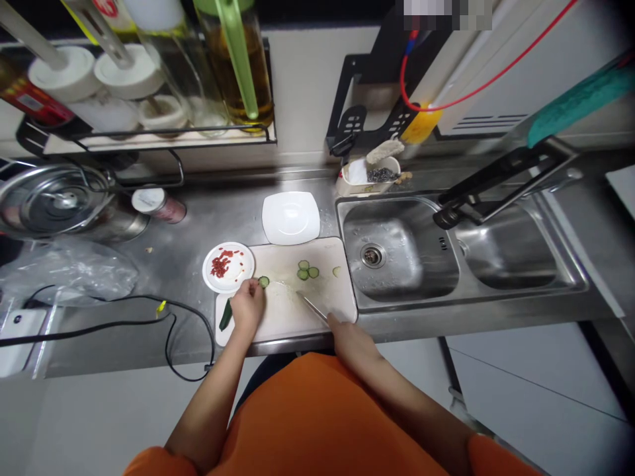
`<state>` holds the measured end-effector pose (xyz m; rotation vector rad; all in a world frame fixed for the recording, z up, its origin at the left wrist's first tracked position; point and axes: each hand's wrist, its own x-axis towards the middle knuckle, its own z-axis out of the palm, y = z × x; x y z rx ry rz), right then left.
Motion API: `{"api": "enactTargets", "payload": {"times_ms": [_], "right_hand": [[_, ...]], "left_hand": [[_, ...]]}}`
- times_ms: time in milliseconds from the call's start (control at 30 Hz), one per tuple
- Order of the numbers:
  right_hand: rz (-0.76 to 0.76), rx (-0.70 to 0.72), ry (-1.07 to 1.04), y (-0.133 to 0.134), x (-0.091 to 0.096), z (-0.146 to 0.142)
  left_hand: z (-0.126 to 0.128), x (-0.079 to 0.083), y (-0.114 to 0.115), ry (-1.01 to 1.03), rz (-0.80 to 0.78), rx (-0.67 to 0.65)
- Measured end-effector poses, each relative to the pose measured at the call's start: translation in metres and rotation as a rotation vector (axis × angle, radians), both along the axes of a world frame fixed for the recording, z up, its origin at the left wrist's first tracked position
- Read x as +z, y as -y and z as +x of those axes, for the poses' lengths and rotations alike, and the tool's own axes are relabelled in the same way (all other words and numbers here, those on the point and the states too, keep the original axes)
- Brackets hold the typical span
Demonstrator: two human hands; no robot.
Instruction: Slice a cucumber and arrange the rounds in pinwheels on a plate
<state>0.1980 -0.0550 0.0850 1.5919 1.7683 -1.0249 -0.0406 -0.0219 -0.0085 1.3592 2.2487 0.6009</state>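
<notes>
My left hand (248, 305) is over the left part of the cutting board (282, 324), its fingers pinched at a round cucumber slice (264, 282). Beside that hand, a dark green cucumber piece (226, 315) lies near the board's left edge. In my right hand (350, 337) is a knife (313, 307), its blade slanting up and left over the board. Several cucumber slices (303, 273) lie together right of centre, and another thin slice (337, 272) sits farther right. Wet traces mark the board between my hands.
A small white plate with red bits (229, 285) touches the board's upper left. Behind the board stands a white square dish (290, 228). A double sink (401, 291) with a black faucet (451, 215) is at right. A black cable (188, 305) and plastic bag (69, 271) lie left.
</notes>
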Motion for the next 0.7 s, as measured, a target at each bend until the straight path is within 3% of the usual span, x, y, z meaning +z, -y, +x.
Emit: {"api": "enactTargets", "payload": {"times_ms": [167,300,533,700], "right_hand": [[-0.011,-0.01,-0.007,-0.001,-0.002,0.001],[-0.024,-0.01,0.01,-0.002,0.002,0.001],[-0.02,0.014,0.016,-0.002,0.003,0.002],[-0.033,-0.001,0.011,-0.001,0.001,0.004]], "left_hand": [[-0.004,-0.006,0.005,-0.124,0.052,-0.129],[0.004,-0.004,0.004,-0.096,0.08,-0.179],[0.05,-0.001,-0.029,0.092,0.0,-0.333],[0.071,-0.003,-0.044,0.07,-0.109,-0.318]]}}
